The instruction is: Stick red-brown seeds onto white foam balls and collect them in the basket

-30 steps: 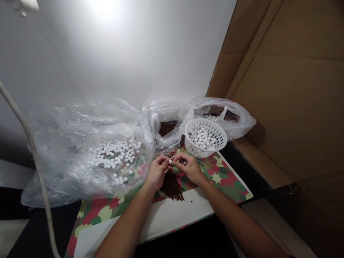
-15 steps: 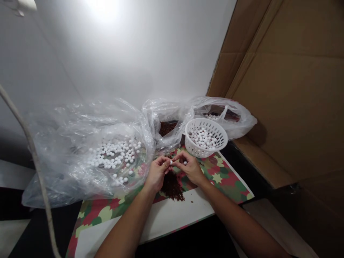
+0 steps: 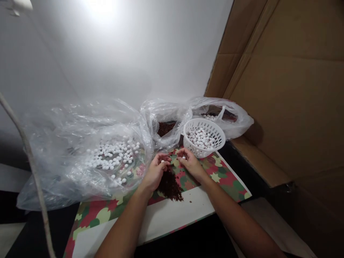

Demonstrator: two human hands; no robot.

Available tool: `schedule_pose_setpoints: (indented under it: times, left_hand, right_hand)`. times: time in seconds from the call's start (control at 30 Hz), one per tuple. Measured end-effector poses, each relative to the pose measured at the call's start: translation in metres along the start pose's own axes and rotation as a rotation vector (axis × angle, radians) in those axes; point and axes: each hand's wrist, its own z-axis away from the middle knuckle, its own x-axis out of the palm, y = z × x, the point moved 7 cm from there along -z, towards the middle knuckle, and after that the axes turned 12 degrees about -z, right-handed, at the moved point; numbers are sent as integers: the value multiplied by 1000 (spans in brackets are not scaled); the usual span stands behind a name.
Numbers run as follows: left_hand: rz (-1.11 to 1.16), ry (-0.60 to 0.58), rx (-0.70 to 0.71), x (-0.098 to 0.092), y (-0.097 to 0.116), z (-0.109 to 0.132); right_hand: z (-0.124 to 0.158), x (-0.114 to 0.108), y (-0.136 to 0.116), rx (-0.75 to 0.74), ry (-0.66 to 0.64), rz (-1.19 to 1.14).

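My left hand [image 3: 155, 172] is curled, pinching a small white bead at its fingertips just above a pile of dark brown crumbs [image 3: 169, 184]. My right hand [image 3: 190, 162] is curled too, with a white bead showing in its fingers, a short gap away from the left hand. Both hands hover over a camouflage-patterned sheet [image 3: 223, 177]. A white perforated basket [image 3: 204, 137] partly filled with white beads stands just beyond my right hand.
A big clear plastic bag [image 3: 80, 154] with several white beads lies at left. Behind are a smaller bag of dark crumbs [image 3: 163, 126] and another bag [image 3: 231, 116]. A cardboard box wall [image 3: 290, 89] rises at right. A cord [image 3: 29, 161] hangs at far left.
My hands have come apart: they were joined on one white bead, and now each has drawn back slightly, the left lowering toward the brown pile. The view shifted slightly.
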Motion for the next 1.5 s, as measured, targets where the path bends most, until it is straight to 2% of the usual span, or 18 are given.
schedule_pose_setpoints:
  times: [0.17, 0.37, 0.5, 0.6, 0.77, 0.97, 1.5]
  left_hand:
    - [-99, 19, 114, -8, 3, -3]
    - [-81, -11, 81, -6, 0, -1]
    - [-127, -16, 106, -6, 1, -1]
    - [-221, 2, 155, -7, 1, -3]
    - [-197, -17, 121, -4, -6, -5]
    - [-201, 17, 131, -3, -2, -4]
    - [-243, 90, 175, -10, -6, -5]
  right_hand:
    - [1, 5, -1, -128, -144, 436]
    - [5, 17, 3, -191, -220, 577]
    - [3, 12, 1, -169, -191, 481]
    - [2, 4, -7, -173, -84, 361]
    - [7, 2, -22, -178, 57, 253]
    - [13, 13, -28, -217, 42, 280]
    - [15, 19, -29, -280, -38, 313]
